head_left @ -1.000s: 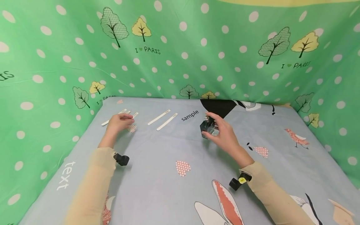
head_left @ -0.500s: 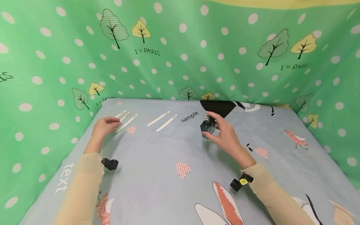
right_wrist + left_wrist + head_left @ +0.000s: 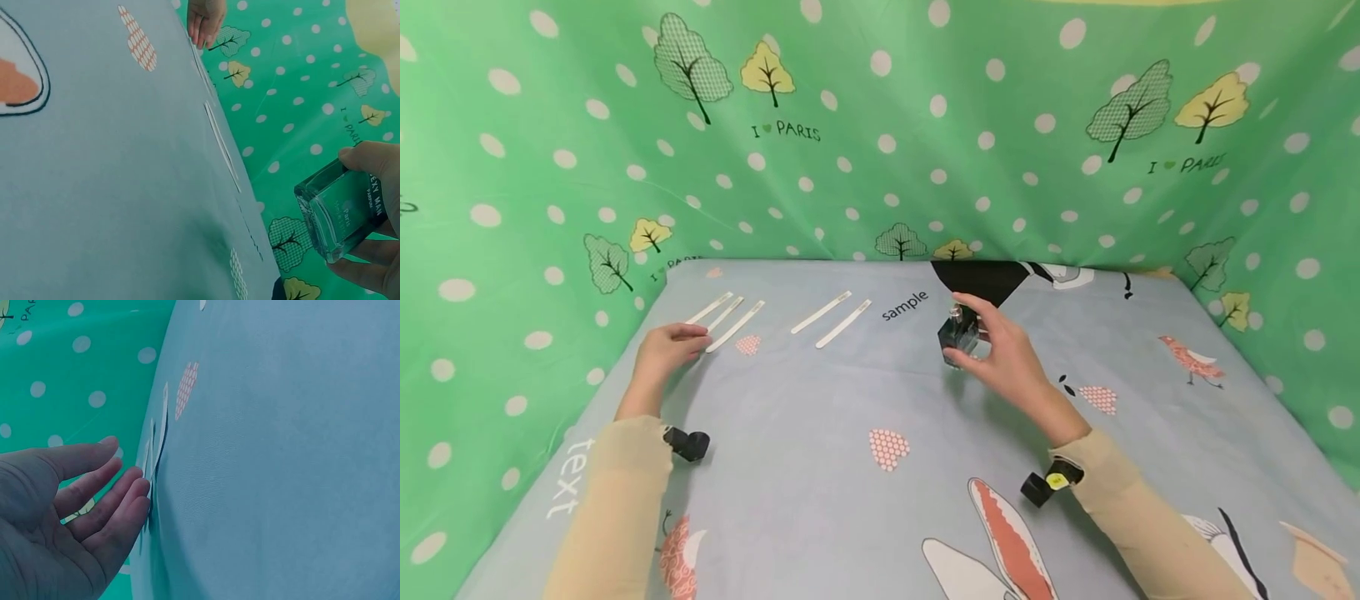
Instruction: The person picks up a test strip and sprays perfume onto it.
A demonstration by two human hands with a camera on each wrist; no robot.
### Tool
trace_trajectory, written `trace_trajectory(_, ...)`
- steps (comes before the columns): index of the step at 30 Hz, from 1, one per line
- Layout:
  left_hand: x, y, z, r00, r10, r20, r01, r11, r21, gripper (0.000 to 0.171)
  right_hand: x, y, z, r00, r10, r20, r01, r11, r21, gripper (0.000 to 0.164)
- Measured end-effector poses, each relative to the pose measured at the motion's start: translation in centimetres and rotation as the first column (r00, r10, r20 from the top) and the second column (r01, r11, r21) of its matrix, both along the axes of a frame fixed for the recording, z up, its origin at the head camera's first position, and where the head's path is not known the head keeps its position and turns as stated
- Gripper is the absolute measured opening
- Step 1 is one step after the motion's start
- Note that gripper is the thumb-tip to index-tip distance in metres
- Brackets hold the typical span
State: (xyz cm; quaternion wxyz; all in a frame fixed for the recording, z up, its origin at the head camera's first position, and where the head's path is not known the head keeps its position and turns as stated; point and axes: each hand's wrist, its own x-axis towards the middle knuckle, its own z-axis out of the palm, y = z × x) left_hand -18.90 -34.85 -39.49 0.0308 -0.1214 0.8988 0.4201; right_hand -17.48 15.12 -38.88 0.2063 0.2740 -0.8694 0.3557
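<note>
A dark glass perfume bottle [image 3: 957,337] is held upright by my right hand [image 3: 1006,362], index finger near the sprayer on top and thumb low on its side. In the right wrist view the perfume bottle [image 3: 342,209] shows printed lettering. My left hand [image 3: 662,354] is at the near ends of three white paper test strips [image 3: 735,327] on the left. In the left wrist view, the thumb of my left hand [image 3: 81,519] stands apart from gently bent fingers, with nothing between them. Whether the fingertips touch a strip, I cannot tell.
Two more white paper strips [image 3: 832,321] lie side by side, left of the printed word "sample". A grey-blue printed cloth [image 3: 820,467] covers the table. Green dotted fabric [image 3: 850,108] rises along its back and sides.
My left hand has moved left and a little nearer, uncovering more of the three strips. My right hand with the perfume bottle has hardly moved.
</note>
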Motion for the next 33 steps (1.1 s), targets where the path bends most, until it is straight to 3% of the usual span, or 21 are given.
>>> trace_trajectory(12,-0.5,-0.4,-0.6,0.999,0.040,-0.007,-0.040,0.999,-0.033,0.044,-0.4,-0.2,0.1,1.000,0.004,-0.009,-0.004,1.000,-0.008,0.082)
trace_trajectory(22,-0.3,-0.6,-1.2,0.998,0.053,0.039,-0.051,0.997,-0.054,0.047,-0.5,-0.4,0.0,1.000,0.010,0.011,-0.010,1.000,-0.002,0.082)
trace_trajectory(33,-0.7,-1.3,-2.0,0.993,0.072,0.096,-0.076,0.997,0.033,0.053,-0.6,-0.4,-0.7,1.000,0.005,0.024,-0.005,1.000,-0.010,0.080)
